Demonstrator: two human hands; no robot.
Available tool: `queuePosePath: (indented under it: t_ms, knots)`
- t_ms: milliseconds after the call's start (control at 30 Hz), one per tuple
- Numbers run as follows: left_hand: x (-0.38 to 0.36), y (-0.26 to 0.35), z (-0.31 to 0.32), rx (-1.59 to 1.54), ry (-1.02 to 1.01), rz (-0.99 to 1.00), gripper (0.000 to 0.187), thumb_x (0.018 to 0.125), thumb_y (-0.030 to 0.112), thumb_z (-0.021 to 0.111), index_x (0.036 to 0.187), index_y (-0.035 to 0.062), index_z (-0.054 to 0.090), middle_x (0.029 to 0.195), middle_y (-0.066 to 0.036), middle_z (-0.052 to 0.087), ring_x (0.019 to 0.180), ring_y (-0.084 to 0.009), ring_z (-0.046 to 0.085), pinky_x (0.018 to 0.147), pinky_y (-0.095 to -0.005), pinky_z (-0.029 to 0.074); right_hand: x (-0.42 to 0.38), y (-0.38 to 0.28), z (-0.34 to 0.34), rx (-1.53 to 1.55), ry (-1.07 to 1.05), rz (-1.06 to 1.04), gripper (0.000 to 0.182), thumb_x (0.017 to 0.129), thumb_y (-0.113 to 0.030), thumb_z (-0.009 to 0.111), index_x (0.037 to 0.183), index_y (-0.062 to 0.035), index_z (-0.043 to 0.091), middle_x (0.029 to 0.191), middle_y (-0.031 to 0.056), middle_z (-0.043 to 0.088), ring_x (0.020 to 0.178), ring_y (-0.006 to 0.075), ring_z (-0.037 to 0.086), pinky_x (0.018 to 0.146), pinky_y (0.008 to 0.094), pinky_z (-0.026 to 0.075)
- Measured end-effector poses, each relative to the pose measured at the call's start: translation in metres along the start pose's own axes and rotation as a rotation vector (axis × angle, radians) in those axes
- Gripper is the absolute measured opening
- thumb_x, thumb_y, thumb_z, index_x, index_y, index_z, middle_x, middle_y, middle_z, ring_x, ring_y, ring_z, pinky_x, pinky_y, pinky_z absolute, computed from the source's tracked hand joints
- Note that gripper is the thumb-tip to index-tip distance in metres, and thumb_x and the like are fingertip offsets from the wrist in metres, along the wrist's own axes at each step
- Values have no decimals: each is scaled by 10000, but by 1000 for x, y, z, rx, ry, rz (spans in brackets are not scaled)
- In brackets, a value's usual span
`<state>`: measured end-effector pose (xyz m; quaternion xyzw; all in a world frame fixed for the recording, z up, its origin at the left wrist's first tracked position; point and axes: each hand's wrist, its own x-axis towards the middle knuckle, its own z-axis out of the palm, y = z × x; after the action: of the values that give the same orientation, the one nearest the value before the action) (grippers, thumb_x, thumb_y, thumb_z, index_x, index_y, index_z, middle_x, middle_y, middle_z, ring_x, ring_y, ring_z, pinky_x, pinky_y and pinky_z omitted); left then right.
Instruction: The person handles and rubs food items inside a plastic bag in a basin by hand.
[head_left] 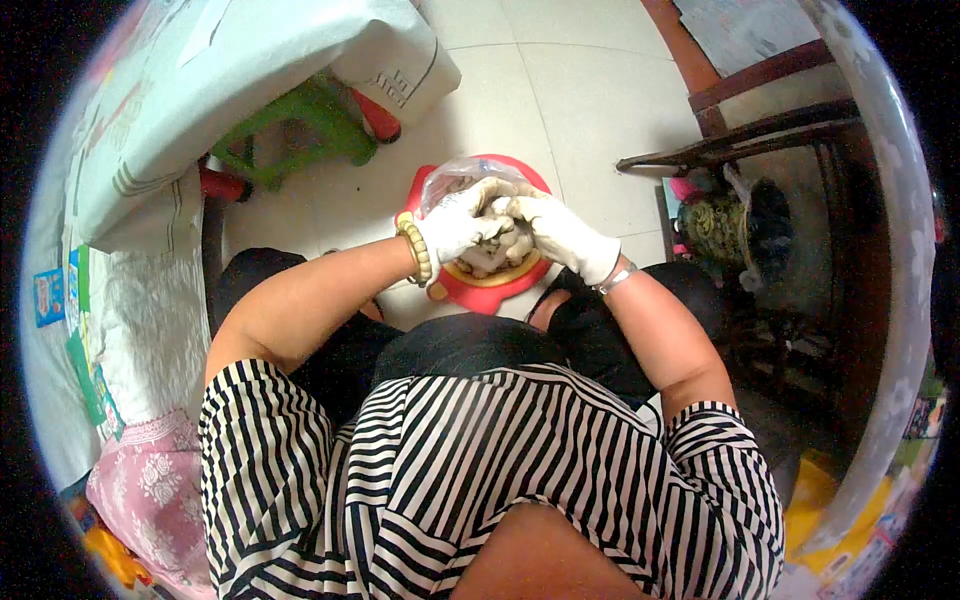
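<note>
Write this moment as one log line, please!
left hand: gloved | right hand: gloved | hands: close together over pale pieces | grip: unclear | clear bag: above red object

Likely a home, pale tiled floor, cloth-draped table, green plastic stool, pink floral fabric

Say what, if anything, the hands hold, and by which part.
The gloved left hand and right hand seem to hold a small pale piece between their fingers; the gloves hide most of it, so which part is gripped cannot be told.
</note>
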<state>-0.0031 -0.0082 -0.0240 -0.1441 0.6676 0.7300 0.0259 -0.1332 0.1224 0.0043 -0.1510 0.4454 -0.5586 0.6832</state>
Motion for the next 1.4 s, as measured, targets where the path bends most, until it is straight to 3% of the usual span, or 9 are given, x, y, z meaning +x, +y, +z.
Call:
queuePosePath:
  t_ms: [167,233,533,600,1000,1133,1267,1333,1400]
  knots:
    - [1,0,2,69,39,103,439,839,205,625,1233,66,489,1156,-109,560,1092,-221,522,935,-333,409,14,10,-9,-29,57,-19,294,911,-63,464,1201,-45,509,1048,55,608,903,119,611,740,215,518]
    - [3,-5,1,60,50,113,437,840,215,622,1230,68,491,1161,-113,558,1093,-229,523,936,-337,408,6,-1,15,-43,109,-132,253,893,-79,407,1102,-56,546,902,22,633,689,89,614,548,215,506]
    - [1,-15,5,170,93,124,374,845,224,607,1163,58,499,1104,-140,558,1070,-261,518,925,-358,401,-4,8,32,-56,232,-183,283,894,-58,421,1164,-43,505,960,27,618,751,93,609,633,213,503]
    - [-1,-17,7,178,74,109,338,860,107,611,1166,62,476,1066,-42,546,1002,-128,511,881,-276,433,-6,12,32,-53,221,-209,269,900,-67,426,1156,-39,505,964,32,612,764,94,606,645,218,505]
    - [6,-10,-2,276,5,104,407,889,141,565,1264,49,435,1156,-69,538,1050,-148,510,920,-291,420,1,11,9,133,92,-133,249,933,-156,461,1151,-57,530,981,51,621,780,120,635,623,234,526]
    - [6,-18,3,21,0,-29,413,904,255,512,1261,60,441,1157,-147,551,1068,-237,540,893,-345,449,-2,11,13,-41,175,4,289,934,-172,444,1204,-82,498,936,41,618,718,115,613,577,231,501]
    - [-9,8,4,-48,-14,-230,366,930,241,464,1254,73,449,1069,-112,583,925,-171,584,760,-295,502,0,18,13,-323,244,15,344,907,-142,424,1245,-92,458,844,4,579,608,79,519,507,210,422]
    - [-8,-5,6,-2,24,-261,400,930,257,473,1265,44,425,1111,-142,569,996,-196,567,821,-313,485,-1,20,16,-324,259,35,385,873,-115,415,1256,-96,448,826,-4,558,595,57,484,491,200,399]
    - [-4,-17,10,143,168,-131,457,927,258,491,1291,6,378,1175,-172,542,1084,-230,529,896,-329,449,1,23,20,-356,283,-13,412,844,-90,405,1254,-99,450,839,2,562,599,58,488,489,199,402]
